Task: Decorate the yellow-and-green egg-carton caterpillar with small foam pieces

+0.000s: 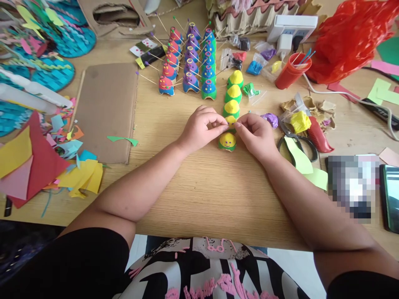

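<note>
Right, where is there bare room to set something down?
The tabletop between the forearms, below the yellow-and-green row, is the largest. The brown cardboard is mostly bare, with paper scraps bordering its left. Crowded: the right, with scissors and phone.

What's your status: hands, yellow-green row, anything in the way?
Left hand and right hand at yellow-green row, fingers partly hiding second-nearest cup. Nearest cup has a face. Scissors lie beside right hand.

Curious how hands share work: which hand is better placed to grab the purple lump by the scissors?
Probably the right hand: the purple lump lies beside it, while the left hand is farther away.
</note>
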Available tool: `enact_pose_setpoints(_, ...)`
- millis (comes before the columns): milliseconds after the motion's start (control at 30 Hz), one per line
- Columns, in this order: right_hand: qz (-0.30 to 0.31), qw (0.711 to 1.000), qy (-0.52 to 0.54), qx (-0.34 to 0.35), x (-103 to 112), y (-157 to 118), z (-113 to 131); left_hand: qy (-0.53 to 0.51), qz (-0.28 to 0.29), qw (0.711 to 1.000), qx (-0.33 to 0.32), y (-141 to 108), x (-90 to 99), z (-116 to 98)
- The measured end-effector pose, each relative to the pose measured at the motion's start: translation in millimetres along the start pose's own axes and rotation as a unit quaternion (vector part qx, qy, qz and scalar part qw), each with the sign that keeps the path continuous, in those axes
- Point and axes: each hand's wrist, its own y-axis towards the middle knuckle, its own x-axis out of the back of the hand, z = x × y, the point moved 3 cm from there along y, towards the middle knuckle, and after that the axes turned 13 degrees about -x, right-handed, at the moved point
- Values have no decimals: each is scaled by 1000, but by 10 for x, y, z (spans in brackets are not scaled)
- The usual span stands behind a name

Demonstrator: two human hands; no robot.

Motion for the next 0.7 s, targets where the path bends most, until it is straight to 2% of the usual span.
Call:
enact_pose_setpoints(167, -31, 999, 33, 12, 24, 34, -55, 11, 10, 1000, -8, -8, 1, 19)
enact_pose_setpoints(433, -5, 999, 49, -10, -5, 43, -112, 36, 12, 999, 1, -21, -11, 33)
enact_pose_setpoints(700, 34, 999, 25, 14, -33, 34, -89, 20, -1, 1000, 3, -10, 9, 8)
